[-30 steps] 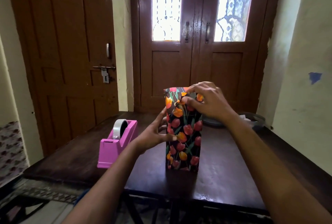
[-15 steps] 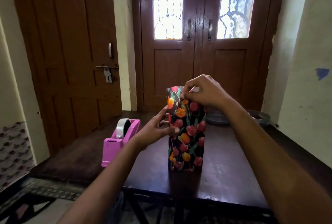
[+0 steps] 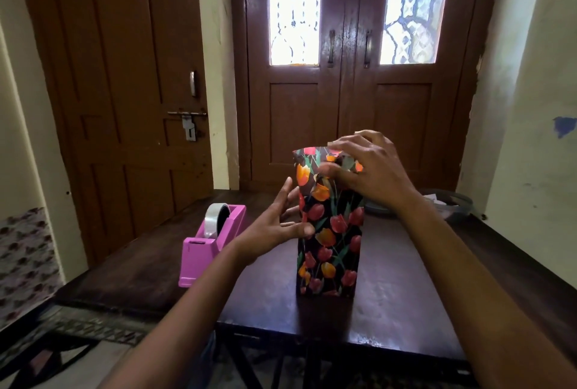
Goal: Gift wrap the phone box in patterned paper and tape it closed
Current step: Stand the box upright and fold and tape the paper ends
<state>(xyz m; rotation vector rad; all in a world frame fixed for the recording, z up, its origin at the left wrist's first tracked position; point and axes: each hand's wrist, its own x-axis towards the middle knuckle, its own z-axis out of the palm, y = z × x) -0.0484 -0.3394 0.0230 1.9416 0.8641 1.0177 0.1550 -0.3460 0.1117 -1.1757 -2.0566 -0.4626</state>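
wrapped box (image 3: 331, 232) stands upright mid table (image 3: 406, 295), my left hand (image 3: 274, 229) fingers spread against its left side, right hand (image 3: 371, 170) pinching its top fold, tape dispenser (image 3: 209, 242) further left

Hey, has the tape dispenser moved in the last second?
No. The dispenser sits at the same spot by the table's left edge, with the same gap from the box.

No legible text, labels, brands or numbers.

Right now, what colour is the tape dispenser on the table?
The tape dispenser is pink, clearest in the head view.
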